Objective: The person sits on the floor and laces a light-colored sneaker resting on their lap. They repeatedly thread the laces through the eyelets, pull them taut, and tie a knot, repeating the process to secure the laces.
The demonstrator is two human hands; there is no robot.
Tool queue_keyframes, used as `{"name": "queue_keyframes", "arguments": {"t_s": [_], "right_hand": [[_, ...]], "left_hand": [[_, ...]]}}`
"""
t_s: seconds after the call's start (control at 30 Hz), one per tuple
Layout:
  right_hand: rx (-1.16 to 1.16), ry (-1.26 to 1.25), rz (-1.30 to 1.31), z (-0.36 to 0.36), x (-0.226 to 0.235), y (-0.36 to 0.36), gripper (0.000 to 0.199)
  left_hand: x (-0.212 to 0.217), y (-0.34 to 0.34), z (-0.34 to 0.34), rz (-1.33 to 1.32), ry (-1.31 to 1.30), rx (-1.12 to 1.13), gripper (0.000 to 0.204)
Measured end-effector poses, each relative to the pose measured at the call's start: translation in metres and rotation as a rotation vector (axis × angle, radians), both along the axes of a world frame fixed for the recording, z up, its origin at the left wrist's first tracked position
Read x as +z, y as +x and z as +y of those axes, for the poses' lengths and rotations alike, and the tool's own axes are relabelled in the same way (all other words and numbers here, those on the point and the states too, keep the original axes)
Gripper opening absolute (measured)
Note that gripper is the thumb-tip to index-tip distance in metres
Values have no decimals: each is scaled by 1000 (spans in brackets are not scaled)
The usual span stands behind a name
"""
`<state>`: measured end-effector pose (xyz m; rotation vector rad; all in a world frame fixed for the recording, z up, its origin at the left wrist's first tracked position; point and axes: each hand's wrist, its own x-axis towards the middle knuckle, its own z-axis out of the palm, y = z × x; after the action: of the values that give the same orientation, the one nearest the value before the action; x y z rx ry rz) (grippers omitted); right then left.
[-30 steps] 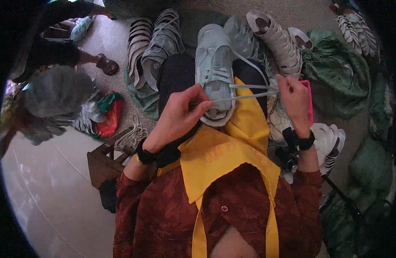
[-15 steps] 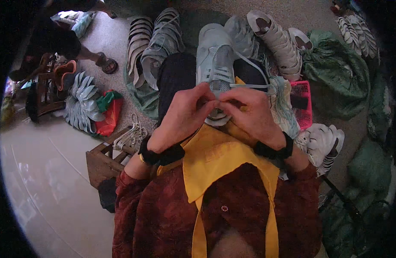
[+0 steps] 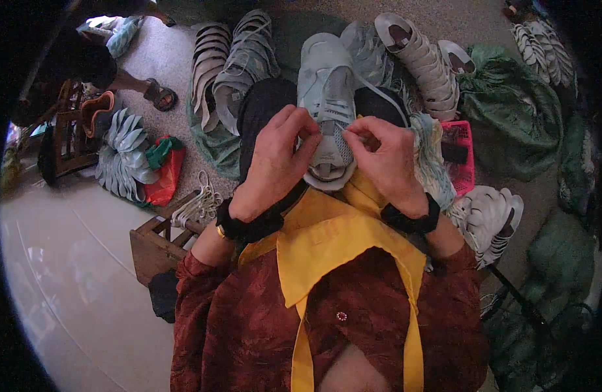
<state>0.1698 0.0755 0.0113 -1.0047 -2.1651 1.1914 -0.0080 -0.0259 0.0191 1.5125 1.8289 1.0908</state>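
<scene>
A pale grey-green shoe upper (image 3: 327, 153) lies across my knees on a yellow apron (image 3: 337, 228), its toe pointing away from me. A thin pale shoelace (image 3: 338, 104) crosses its middle, and one long end loops out to the right over my dark trouser leg. Thumb and fingertips of my left hand (image 3: 279, 153) pinch together at the left eyelet edge, seemingly on the lace, whose bit there is mostly hidden. Opposite it, my right hand (image 3: 391, 160) pinches the lace at the right eyelet edge. Both hands rest close against the shoe.
Nested stacks of shoe uppers (image 3: 249, 62) stand beyond my knees, with another white stack (image 3: 422, 68) at right. A wooden stool (image 3: 158, 245) with laces (image 3: 200, 199) is at left. A pink basket (image 3: 459, 157) and green sacks (image 3: 510, 117) lie right.
My hands, which met over the shoe's middle, have moved apart to its two sides, uncovering the tongue and collar. The shoe stays in about the same place.
</scene>
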Motion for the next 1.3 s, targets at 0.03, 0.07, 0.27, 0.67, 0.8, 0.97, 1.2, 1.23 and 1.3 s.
{"name": "queue_keyframes", "arguments": {"t_s": [0.03, 0.07, 0.27, 0.67, 0.8, 0.97, 1.2, 1.23, 1.3], "right_hand": [[6, 22, -6, -1, 0, 0, 10], [11, 45, -12, -2, 1, -1, 10], [-18, -220, 19, -4, -6, -4, 12], [106, -321, -13, 12, -10, -11, 15], [134, -225, -104, 16, -4, -15, 15], [146, -238, -108, 17, -2, -18, 14], [190, -378, -28, 24, -1, -9, 18], [194, -312, -47, 23, 0, -9, 18], [211, -189, -80, 20, 9, -8, 19]], "left_hand": [[-1, 0, 0, 14, 9, -1, 16], [-1, 0, 0, -2, 5, 3, 16], [-9, 1, 1, -20, 17, 18, 13], [-20, -4, 2, -214, -75, 38, 14], [-20, -5, 2, -205, -58, 21, 13], [-24, -10, 4, -232, -95, -7, 10], [-19, -36, -11, -291, -188, 73, 7], [-17, -45, -16, -291, -206, 100, 7], [-15, -65, -30, -198, -218, 168, 7]]}}
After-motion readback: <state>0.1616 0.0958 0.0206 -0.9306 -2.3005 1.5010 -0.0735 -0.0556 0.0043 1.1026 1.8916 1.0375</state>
